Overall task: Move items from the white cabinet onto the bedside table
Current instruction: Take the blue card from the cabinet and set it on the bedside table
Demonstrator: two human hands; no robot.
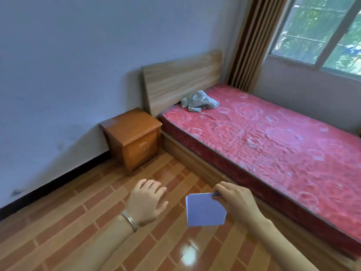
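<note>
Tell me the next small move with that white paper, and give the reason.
Probably carry the folded white paper forward and left toward the bedside table. The right hand pinches it by its top corner above the floor, short of the table; the left hand is open and holds nothing.

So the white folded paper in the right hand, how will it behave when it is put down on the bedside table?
The folded paper looks thin and light, pinched at one corner by the right hand, so it probably weighs almost nothing. It keeps flat, so the fold likely stiffens it. On the smooth top of the bedside table it may slide or be blown off.
</note>
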